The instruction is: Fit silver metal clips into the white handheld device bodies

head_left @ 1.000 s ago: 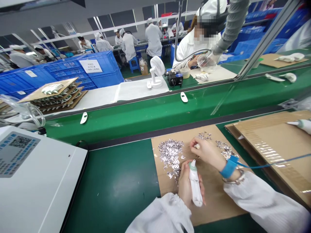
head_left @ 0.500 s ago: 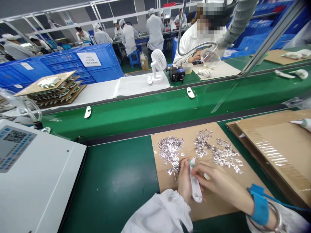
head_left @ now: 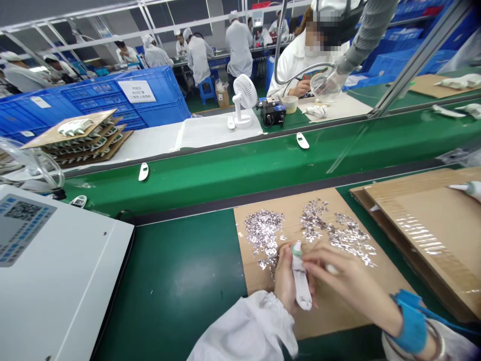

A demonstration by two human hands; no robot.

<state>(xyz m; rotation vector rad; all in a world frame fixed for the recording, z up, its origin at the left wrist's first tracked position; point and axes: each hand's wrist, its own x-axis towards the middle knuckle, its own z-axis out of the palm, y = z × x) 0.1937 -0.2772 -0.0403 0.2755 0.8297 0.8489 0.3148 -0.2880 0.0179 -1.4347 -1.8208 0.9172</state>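
Observation:
My left hand (head_left: 284, 275) is closed around a white ear thermometer housing (head_left: 301, 287). Its narrow tip with a pale green ring points away from me, and a dark slot shows partway down its face. Over the housing's right side, my right hand (head_left: 338, 271) has thumb and forefinger drawn together beside the slot. A small pale piece (head_left: 331, 269) shows among its curled fingers; what it is I cannot make out. Both hands are above a cardboard sheet (head_left: 338, 316). Beyond them lie a heap of small shiny metal pieces (head_left: 264, 230) and a looser spread of metal pieces (head_left: 349, 238).
Stacked cardboard (head_left: 417, 220) with another white housing (head_left: 473, 190) is on the right. A white box (head_left: 56, 281) stands left. Behind the bench runs a green conveyor (head_left: 225, 168) carrying white shells (head_left: 302, 141). A blue wrist strap (head_left: 411, 321) trails a cord. A co-worker (head_left: 291, 67) sits opposite.
My right hand has drawn back slightly to the right, uncovering the slot in the housing. My left hand keeps its hold. The shells on the conveyor have shifted right.

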